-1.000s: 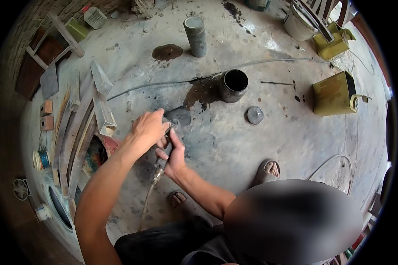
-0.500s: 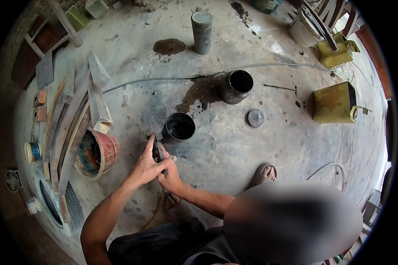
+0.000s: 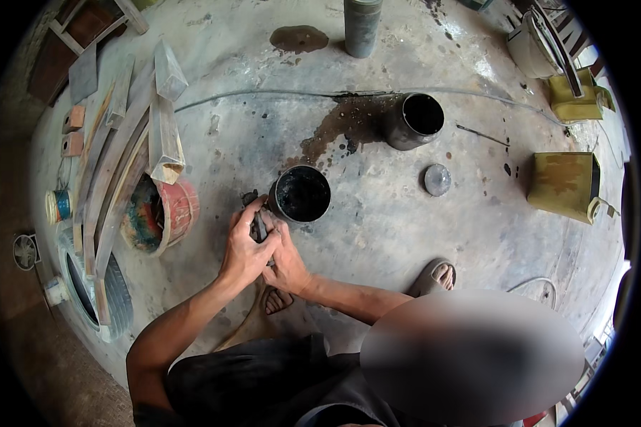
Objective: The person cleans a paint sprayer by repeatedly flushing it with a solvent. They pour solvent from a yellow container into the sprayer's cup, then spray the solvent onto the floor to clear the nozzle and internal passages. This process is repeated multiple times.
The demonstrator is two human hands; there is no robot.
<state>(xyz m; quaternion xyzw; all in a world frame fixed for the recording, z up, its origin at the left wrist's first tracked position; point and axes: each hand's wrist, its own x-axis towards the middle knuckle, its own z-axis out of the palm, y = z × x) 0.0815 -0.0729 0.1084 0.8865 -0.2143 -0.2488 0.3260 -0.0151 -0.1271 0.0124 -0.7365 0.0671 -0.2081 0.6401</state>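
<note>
A: Head view, what are the hands doing?

B: I see my left hand [image 3: 243,249] and right hand [image 3: 285,260] clenched together on a small dark tool [image 3: 256,220], perhaps a brush, just left of the black can [image 3: 300,193].

A: And beyond the can?

B: A second dark can [image 3: 414,121], with a round lid [image 3: 437,179] to the right.

Both hands [image 3: 262,245] grip a dark tool [image 3: 256,222] beside a black can [image 3: 301,193].
</note>
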